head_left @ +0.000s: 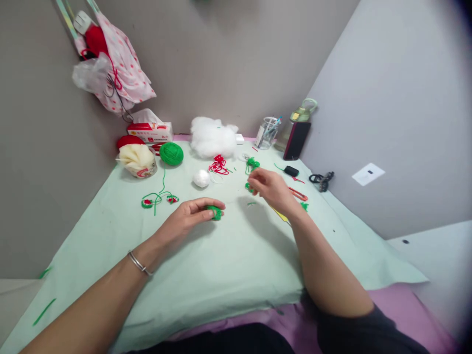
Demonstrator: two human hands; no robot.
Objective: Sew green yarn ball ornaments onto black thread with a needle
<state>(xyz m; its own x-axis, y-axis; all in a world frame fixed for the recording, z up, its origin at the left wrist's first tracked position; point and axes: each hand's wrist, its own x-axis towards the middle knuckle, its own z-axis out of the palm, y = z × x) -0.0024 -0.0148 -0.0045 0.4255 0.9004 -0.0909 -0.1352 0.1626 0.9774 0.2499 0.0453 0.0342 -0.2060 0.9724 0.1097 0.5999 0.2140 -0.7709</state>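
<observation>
My left hand [197, 210] is closed on a small green crocheted piece [215, 213], held between thumb and fingers just above the pale green cloth. To the right and farther forward, my right hand [267, 187] is raised with its fingertips pinched together. What those fingers hold, if anything, is too small to make out. Close behind the fingertips lies tangled green yarn [252, 163]. A white ball of yarn [201, 178] rests beyond my left hand. On the left lie two small red and green crocheted pieces [147, 202] with green yarn tails.
White stuffing [214, 137] sits at the back, near a green yarn ball [171, 154], red yarn scraps [219, 165] and a tissue box [151, 132]. A pen holder [268, 133], a phone [297, 141] and a bottle stand back right. An orange cutter [298, 193] lies beyond my right forearm.
</observation>
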